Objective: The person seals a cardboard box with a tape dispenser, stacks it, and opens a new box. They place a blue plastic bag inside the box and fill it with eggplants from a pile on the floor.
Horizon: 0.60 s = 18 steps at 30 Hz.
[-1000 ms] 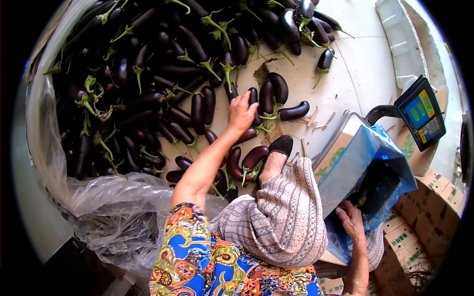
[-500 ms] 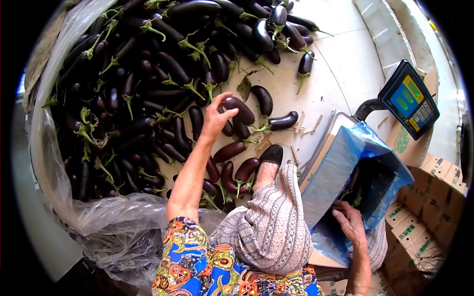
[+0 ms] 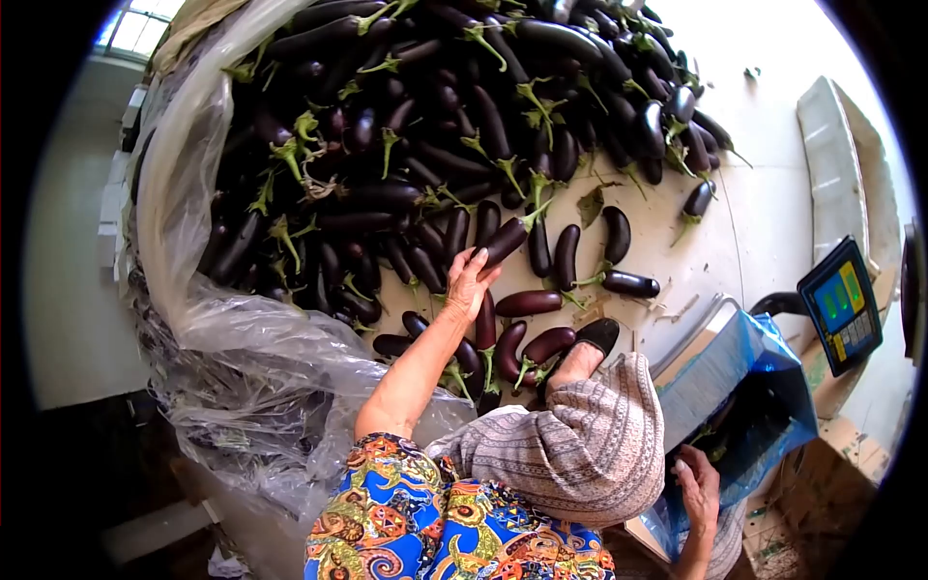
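My left hand (image 3: 470, 285) is closed around the lower end of a dark purple eggplant (image 3: 505, 242), whose green stalk points up and to the right. It is at the near side of a large heap of eggplants (image 3: 387, 198). Several reddish-purple eggplants (image 3: 528, 304) lie on the floor between the heap and my foot. At the lower right, my right hand (image 3: 698, 488) rests at the near edge of a box with a blue plastic liner (image 3: 715, 372). Its fingers are loosely bent and I see nothing held in them. Eggplants lie in shadow inside the box (image 3: 739, 411).
A scale display (image 3: 839, 304) on a bent post stands beyond the box. Clear plastic sheeting (image 3: 261, 338) borders the heap on the left and front. Cardboard cartons (image 3: 851, 449) are at the right. A pale trough-like piece (image 3: 833, 164) lies at the upper right.
The view has swung left, so everything appears further right and lower. My left hand has shifted left over the heap's near side; the eggplant in it now has its stalk pointing up-right.
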Each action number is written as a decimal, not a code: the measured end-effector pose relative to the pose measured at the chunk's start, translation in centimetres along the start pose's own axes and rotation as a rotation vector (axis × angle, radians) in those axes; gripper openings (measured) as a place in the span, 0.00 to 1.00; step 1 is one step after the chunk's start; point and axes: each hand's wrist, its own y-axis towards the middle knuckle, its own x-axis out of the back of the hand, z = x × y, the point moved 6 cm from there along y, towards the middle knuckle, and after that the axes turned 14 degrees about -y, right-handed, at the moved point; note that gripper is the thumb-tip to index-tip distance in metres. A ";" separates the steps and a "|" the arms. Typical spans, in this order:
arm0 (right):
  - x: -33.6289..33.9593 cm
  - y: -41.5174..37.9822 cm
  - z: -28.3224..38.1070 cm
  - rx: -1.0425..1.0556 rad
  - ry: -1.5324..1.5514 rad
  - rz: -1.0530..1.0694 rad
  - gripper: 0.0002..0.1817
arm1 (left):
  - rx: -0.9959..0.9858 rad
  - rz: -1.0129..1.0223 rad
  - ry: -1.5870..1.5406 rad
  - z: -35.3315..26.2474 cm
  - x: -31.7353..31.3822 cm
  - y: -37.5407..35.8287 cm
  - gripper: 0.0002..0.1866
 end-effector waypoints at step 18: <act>-1.6 1.6 -4.2 -0.018 0.080 0.055 0.21 | -0.770 -0.159 1.172 -23.6 -4.3 6.9 0.32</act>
